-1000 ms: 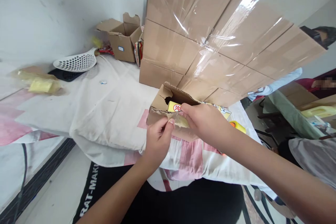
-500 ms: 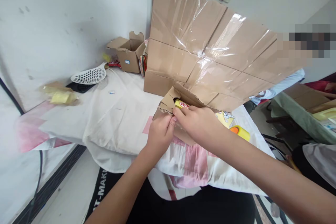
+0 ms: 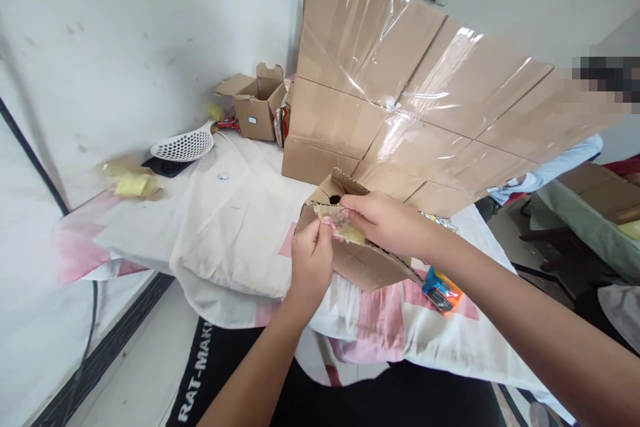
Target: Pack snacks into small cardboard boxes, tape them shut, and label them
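Head view: near the front edge of the cloth-covered surface [image 3: 245,213], the left hand [image 3: 311,250] pinches yellowish tape [image 3: 349,231] on an open cardboard box [image 3: 367,268]; the right hand [image 3: 387,219] meets its rim, grip unclear. Taping or peeling looks unfinished.

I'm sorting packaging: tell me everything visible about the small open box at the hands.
The box is brown, apparently corrugated cardboard, open on top with ridged edges. It stands angled over the pale cloth, before a wrapped cardboard stack. A crumpled, yellowish translucent strip lies along its near upper edge, pinched by the left grip; the right grip touches that edge too. Its inside is mostly hidden.
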A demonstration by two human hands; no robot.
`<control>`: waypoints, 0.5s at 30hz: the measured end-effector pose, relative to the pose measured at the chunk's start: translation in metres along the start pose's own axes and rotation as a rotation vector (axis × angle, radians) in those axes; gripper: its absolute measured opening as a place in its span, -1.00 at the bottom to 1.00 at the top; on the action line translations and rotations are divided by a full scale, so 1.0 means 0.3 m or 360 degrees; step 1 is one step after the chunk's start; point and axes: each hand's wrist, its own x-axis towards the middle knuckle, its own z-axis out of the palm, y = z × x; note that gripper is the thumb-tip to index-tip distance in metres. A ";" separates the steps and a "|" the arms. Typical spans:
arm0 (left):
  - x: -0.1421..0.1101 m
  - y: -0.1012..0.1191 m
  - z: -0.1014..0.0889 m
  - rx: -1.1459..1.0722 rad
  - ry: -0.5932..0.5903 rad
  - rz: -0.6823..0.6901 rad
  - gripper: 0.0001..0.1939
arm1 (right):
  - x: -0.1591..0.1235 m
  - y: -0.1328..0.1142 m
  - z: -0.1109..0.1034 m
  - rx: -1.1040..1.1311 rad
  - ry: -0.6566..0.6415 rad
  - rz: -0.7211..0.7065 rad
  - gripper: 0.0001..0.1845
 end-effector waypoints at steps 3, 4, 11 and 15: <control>-0.006 -0.001 0.001 -0.0109 0.0020 -0.0096 -0.59 | -0.002 -0.006 0.001 -0.0021 -0.0012 0.0012 -0.72; -0.004 0.004 -0.004 -0.0118 0.0004 -0.0105 -0.61 | -0.004 -0.011 0.000 -0.0075 -0.0016 0.0024 -0.72; 0.065 0.094 -0.074 0.0735 0.0006 0.0102 -0.85 | -0.008 -0.095 -0.017 -0.0764 -0.0055 0.0052 -0.85; 0.099 0.113 -0.099 0.0825 -0.0076 0.0143 -0.85 | -0.003 -0.120 -0.026 -0.0857 -0.0046 0.0010 -0.91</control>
